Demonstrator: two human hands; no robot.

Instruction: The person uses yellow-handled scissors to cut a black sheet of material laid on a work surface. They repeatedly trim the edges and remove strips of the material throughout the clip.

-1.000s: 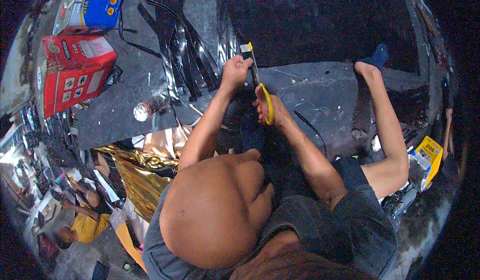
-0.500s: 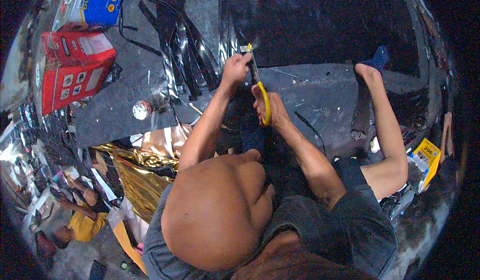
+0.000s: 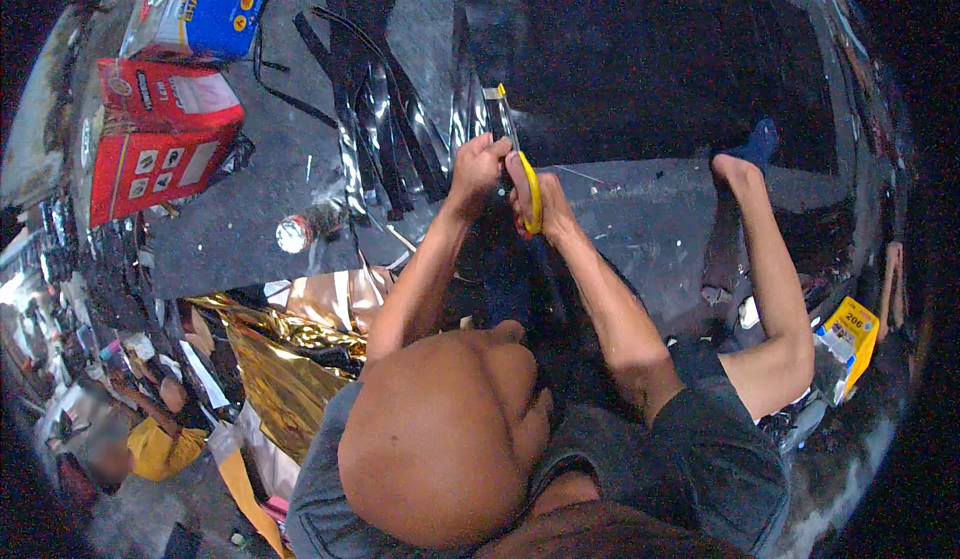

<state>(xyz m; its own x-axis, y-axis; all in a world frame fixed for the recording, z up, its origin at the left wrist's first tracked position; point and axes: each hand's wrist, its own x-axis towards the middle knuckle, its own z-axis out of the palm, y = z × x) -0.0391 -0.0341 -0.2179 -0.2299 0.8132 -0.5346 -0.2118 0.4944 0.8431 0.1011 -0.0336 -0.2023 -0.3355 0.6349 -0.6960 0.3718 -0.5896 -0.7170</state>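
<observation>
Yellow-handled scissors at work on dark foil

Yellow-handled scissors (image 3: 522, 174): clenched in right hand (image 3: 540, 204), blades pointing away. Left hand (image 3: 478, 162): just beside, pinching dark shiny film sheet (image 3: 640, 69). Left of grip: cut black strips (image 3: 385, 109); small silver roll (image 3: 293, 233). Farther left: red cartons (image 3: 160, 144), blue box (image 3: 215, 4).

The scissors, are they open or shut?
Open: the scissors' blades spread apart at the tip above the right hand gripping their yellow handle.
</observation>
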